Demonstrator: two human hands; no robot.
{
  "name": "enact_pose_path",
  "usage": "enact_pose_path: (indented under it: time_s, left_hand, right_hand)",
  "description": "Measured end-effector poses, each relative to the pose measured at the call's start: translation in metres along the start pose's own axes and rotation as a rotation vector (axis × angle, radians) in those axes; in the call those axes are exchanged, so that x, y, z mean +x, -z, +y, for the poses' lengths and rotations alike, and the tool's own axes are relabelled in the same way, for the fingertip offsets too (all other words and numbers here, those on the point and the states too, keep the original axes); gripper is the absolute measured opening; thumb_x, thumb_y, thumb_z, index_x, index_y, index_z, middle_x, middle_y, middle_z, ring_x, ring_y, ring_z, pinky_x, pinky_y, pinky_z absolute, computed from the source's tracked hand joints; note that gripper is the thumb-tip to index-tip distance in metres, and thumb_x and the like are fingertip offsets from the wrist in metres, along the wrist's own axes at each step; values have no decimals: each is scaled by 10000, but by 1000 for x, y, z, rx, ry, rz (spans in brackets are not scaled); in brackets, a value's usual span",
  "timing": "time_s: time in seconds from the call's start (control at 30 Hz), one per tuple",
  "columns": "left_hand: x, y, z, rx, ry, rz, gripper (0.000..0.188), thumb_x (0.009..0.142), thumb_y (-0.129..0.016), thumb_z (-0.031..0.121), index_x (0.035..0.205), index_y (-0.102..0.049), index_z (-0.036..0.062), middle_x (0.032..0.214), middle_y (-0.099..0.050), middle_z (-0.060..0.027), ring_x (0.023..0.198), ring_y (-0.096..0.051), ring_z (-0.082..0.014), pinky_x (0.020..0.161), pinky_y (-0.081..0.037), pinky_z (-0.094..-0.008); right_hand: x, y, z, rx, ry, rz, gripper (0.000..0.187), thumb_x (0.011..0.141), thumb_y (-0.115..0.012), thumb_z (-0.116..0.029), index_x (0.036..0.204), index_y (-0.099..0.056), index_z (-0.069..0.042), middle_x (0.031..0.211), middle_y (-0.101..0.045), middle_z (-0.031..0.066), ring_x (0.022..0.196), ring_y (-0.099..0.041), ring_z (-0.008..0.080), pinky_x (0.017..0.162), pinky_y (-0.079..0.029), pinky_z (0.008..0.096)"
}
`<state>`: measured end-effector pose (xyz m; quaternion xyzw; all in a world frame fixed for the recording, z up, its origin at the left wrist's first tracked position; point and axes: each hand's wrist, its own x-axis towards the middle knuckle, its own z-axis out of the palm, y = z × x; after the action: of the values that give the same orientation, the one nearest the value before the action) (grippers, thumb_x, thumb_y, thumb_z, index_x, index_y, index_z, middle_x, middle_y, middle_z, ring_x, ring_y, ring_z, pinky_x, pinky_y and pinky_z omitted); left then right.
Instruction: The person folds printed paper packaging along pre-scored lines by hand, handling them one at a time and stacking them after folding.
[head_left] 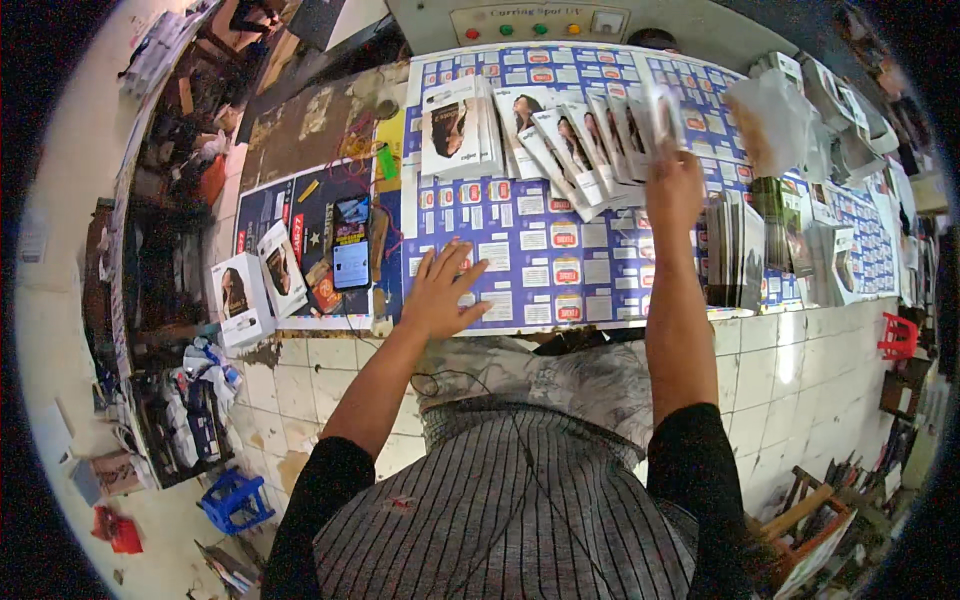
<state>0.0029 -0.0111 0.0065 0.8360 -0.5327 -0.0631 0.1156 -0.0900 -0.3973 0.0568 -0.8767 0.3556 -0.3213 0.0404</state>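
Note:
My left hand [447,290] lies with its fingers spread on the blue printed sheet [515,270] covering the table, holding nothing. At the far right of a fanned row of printed cartons [568,145], my right hand [677,190] is closed on a white carton [662,115], smeared by motion. These cartons are white with a dark-haired figure on the front, and they overlap one another in a slant. A stack of similar cartons [455,135] stands at the row's left end.
Left of the sheet are a phone [351,245], a green lighter [387,161], tangled string and two more cartons [240,295]. Bundled cartons [735,250] and plastic-wrapped packs [790,110] stand on the right. A control panel [540,22] is behind the table. Stools [235,500] stand below on the tiled floor.

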Motion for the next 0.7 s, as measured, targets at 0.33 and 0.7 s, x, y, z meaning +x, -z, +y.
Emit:
enact_pose_path:
  time_s: [0.33, 0.7]
  left_hand:
    - [-9, 7, 1, 9, 29, 37, 620, 887, -629, 525, 1401, -542, 190, 1522, -394, -146, 1457, -289, -329, 1191, -179, -547]
    - [12, -2, 64, -827, 183, -79, 512, 995, -567, 410, 1363, -547, 54, 1422, -503, -165, 1347, -439, -323, 1131, -319, -459]
  right_hand:
    - [-48, 71, 112, -244, -166, -33, 749, 845, -709, -503, 1375, -532, -3, 1438, -453, 292, 1326, -436, 439, 1091, -385, 494]
    - [-157, 91, -16, 398, 152, -249, 624, 752, -533, 123, 1365, -513, 6, 1412, -495, 258, 1306, -457, 439, 1122, -341, 503]
